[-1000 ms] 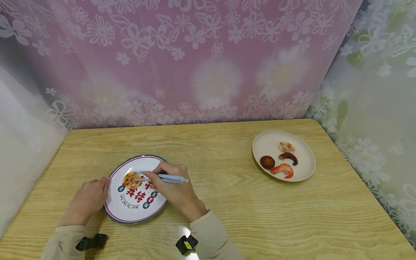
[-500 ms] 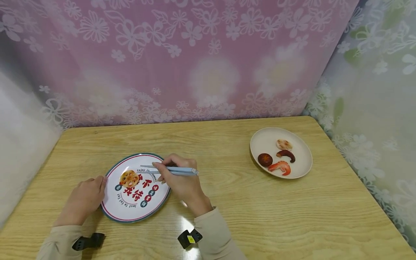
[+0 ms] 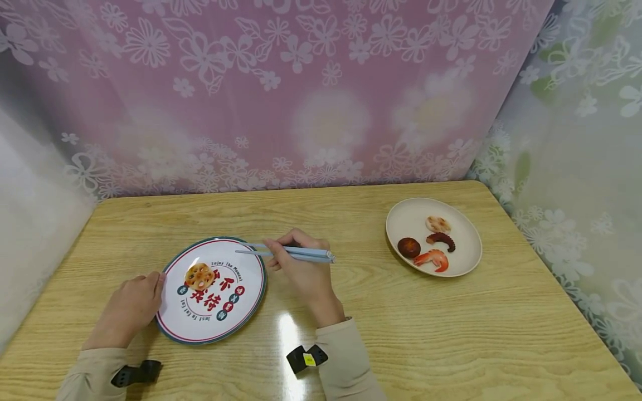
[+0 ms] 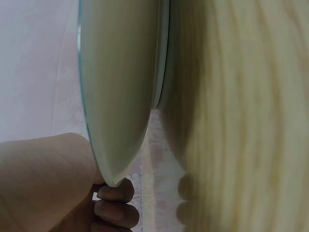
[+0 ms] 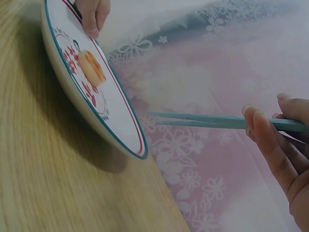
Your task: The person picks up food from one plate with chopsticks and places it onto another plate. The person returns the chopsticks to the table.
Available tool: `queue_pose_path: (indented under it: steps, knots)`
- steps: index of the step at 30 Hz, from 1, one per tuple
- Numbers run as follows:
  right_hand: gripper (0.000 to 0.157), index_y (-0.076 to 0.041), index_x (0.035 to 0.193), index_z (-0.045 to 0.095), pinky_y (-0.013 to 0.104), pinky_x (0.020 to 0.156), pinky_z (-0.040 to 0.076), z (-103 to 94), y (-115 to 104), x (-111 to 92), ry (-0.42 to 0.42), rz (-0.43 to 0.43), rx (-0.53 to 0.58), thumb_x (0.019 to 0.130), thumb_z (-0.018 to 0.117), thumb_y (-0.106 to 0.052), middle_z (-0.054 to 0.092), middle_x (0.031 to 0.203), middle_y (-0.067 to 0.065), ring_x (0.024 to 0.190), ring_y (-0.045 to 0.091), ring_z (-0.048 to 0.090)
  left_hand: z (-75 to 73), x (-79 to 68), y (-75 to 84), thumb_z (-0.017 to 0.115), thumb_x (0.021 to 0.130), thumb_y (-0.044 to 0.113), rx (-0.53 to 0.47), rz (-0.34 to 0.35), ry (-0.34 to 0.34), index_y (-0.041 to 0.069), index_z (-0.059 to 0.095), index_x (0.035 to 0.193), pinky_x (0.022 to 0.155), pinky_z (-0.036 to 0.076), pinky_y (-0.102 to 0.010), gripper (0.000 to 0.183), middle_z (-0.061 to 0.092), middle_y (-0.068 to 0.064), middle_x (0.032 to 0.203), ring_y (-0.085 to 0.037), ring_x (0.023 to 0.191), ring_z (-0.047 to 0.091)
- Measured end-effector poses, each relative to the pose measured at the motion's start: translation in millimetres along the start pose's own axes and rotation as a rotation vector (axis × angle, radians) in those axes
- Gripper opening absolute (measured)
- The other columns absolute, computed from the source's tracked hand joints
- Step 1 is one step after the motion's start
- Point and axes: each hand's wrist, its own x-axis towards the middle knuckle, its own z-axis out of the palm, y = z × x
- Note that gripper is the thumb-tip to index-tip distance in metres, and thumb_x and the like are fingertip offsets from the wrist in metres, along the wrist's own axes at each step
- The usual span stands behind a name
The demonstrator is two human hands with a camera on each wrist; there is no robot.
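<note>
A white plate (image 3: 236,317) with a green rim and red characters stands at the left of the table. On it lies a lotus root slice (image 3: 199,276). My left hand (image 3: 131,305) grips the plate's left edge; in the left wrist view the fingers (image 4: 117,211) curl under the rim. Light blue chopsticks (image 3: 306,253) are held in my right hand (image 3: 303,273), their tips over the plate's far right rim with nothing between them. In the right wrist view the chopstick tips stand slightly apart, beyond the plate's edge.
A cream plate (image 3: 468,245) at the back right bears a pale lotus root slice (image 3: 438,224), an octopus tentacle (image 3: 441,241), a shrimp (image 3: 432,260) and a mushroom cap (image 3: 408,248). Bare wooden table (image 3: 381,328) lies around both plates. A pink floral curtain (image 3: 321,111) hangs behind.
My right hand has drawn the chopsticks to the right, off the lotus root slice, which stays on the plate. The left hand keeps its grip on the rim.
</note>
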Motion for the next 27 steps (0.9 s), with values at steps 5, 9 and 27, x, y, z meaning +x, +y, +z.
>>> queue_pose_path:
  steps: [5, 9, 27]
  knots:
    - [0.009, 0.009, 0.081, 0.065, 0.04, 0.054, 0.056, -11.8, 9, 2, 0.052, -0.022, -0.013, 0.086, 0.069, 0.003, 0.069, 0.079, 0.024, 0.059, 0.04, 0.066, 0.2, 0.4, 0.1, 0.039, 0.102, 0.012, 0.008, -0.001, -0.001, -0.017, 0.05, 0.111, 0.071, 0.046, -0.056, 0.033, 0.056, -0.024, 0.082, -0.038, 0.077, 0.056]
    - [0.009, 0.01, 0.08, 0.064, 0.04, 0.053, 0.056, -18.7, 4, 4, 0.084, -0.038, -0.039, 0.086, 0.068, 0.005, 0.069, 0.077, 0.023, 0.057, 0.039, 0.066, 0.1, 1.0, -0.4, 0.039, 0.102, 0.013, 0.014, -0.003, -0.004, -0.017, 0.05, 0.112, 0.076, 0.046, -0.059, 0.034, 0.057, -0.028, 0.087, -0.045, 0.083, 0.058]
    - [0.018, 0.012, 0.081, 0.062, 0.035, 0.05, 0.055, -71.5, 35, 5, 0.247, -0.091, -0.013, 0.088, 0.069, -0.002, 0.065, 0.078, 0.032, 0.055, 0.022, 0.067, 0.6, 1.4, -1.8, 0.039, 0.102, 0.012, 0.01, 0.016, 0.015, -0.016, 0.052, 0.104, 0.068, 0.046, -0.055, 0.031, 0.055, -0.022, 0.079, -0.038, 0.074, 0.057]
